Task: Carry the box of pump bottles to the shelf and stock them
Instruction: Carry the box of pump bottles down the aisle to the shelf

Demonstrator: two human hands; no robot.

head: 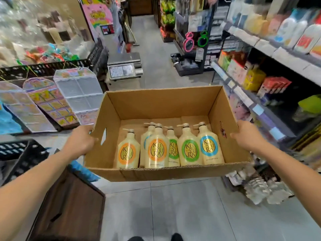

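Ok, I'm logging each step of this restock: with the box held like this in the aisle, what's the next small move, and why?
Probably turn right toward the shelves. Both the left hand and right hand grip the cardboard box off the floor, and all the pump bottles stand inside, none stocked yet.

I see an open brown cardboard box [156, 108] held level above the floor, six cream pump bottles [157, 148] upright against its near wall; the shelf [271, 108] runs just right.

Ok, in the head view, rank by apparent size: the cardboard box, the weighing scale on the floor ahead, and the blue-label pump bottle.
1. cardboard box, clearly largest.
2. weighing scale
3. blue-label pump bottle
The scale sits farther away, so it versus the bottle is unsure.
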